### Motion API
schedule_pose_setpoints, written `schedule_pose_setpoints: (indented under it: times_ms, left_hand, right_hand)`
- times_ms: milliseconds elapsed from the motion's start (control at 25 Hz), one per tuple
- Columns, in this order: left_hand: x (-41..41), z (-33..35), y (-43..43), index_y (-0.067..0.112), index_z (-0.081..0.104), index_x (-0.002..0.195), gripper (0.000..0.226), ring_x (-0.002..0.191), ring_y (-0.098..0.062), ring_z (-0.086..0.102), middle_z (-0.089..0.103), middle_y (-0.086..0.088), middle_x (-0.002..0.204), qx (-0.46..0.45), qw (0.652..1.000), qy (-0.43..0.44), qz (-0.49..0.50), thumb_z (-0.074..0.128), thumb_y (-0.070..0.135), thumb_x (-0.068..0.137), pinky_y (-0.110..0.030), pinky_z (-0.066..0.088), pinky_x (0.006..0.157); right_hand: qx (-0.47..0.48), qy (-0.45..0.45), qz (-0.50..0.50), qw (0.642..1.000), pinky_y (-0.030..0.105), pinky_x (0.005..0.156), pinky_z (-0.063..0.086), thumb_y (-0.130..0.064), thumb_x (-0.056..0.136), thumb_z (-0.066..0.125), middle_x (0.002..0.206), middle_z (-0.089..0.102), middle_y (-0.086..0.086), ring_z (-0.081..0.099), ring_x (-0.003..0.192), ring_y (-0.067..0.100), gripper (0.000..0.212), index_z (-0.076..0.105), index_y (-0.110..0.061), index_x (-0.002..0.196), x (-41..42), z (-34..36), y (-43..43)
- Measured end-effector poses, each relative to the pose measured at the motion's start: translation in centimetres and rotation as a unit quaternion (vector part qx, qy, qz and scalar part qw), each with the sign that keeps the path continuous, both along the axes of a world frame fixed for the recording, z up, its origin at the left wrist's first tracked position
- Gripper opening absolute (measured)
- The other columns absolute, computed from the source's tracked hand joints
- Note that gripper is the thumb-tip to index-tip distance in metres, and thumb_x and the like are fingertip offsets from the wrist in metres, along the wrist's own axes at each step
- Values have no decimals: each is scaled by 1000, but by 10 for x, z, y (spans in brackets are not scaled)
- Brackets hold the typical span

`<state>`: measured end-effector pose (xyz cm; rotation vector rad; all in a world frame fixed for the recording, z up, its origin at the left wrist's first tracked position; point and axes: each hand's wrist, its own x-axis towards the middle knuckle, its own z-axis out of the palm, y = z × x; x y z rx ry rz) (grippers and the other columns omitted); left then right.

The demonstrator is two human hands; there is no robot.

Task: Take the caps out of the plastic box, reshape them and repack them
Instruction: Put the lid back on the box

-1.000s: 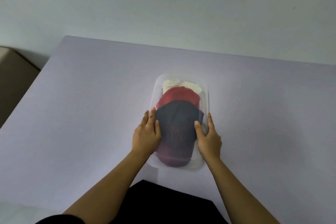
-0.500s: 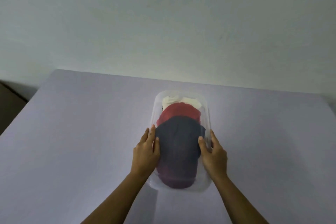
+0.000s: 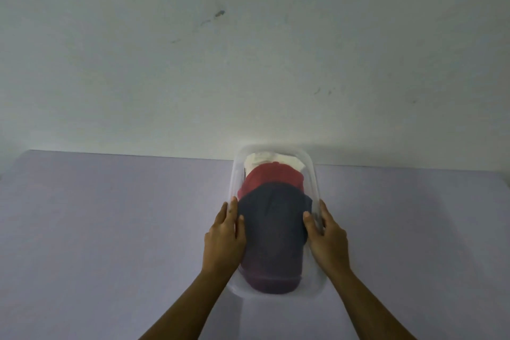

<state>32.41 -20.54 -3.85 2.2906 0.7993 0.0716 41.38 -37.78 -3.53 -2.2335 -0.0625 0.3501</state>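
Lilac table (image 3: 110, 229), clear plastic box (image 3: 314, 174) on it

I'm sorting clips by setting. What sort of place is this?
Probably a plain indoor work spot, hard to say more: a bare, scuffed pale wall, a table with a lilac cover, and a clear plastic box of caps held by the left hand and right hand.

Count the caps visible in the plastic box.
3, overlapping in the plastic box: navy cap nearest the person, red cap behind it, white cap at the far end. Others may lie hidden beneath.
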Motion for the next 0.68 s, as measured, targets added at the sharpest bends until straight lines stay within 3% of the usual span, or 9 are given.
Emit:
schedule_pose_setpoints:
  times_ms: [200,320,520,680]
  left_hand:
    - [10,-3,1,25,24,148,50,134,-25,43,33,0,153,26,1000,-15,7,30,36,99,-37,31,110]
    - [9,1,-1,25,21,149,51,136,-26,40,28,-2,155,36,999,18,-2,28,37,100,-38,32,110]
    - [6,27,1,23,7,151,58,147,-27,10,-1,-3,161,74,993,86,-46,23,46,99,-42,22,115]
    - [-19,61,-9,16,8,151,55,148,-23,4,2,-4,161,139,979,73,-127,19,38,101,-39,15,119]
  right_hand:
    - [-16,-13,12,1000,39,103,40,-45,93,44,136,52,11,52,122,31,61,24,-24,146,13,-1,4]
    - [-35,-9,38,999,39,106,36,-45,94,41,144,44,11,45,129,31,63,19,-21,147,12,2,4]
    - [-94,-38,70,992,41,112,28,-46,95,35,156,18,12,22,142,28,65,15,-13,147,6,25,8]
    - [-116,-90,131,980,36,116,18,-42,98,31,158,13,9,15,144,24,60,15,-12,148,-23,67,7]
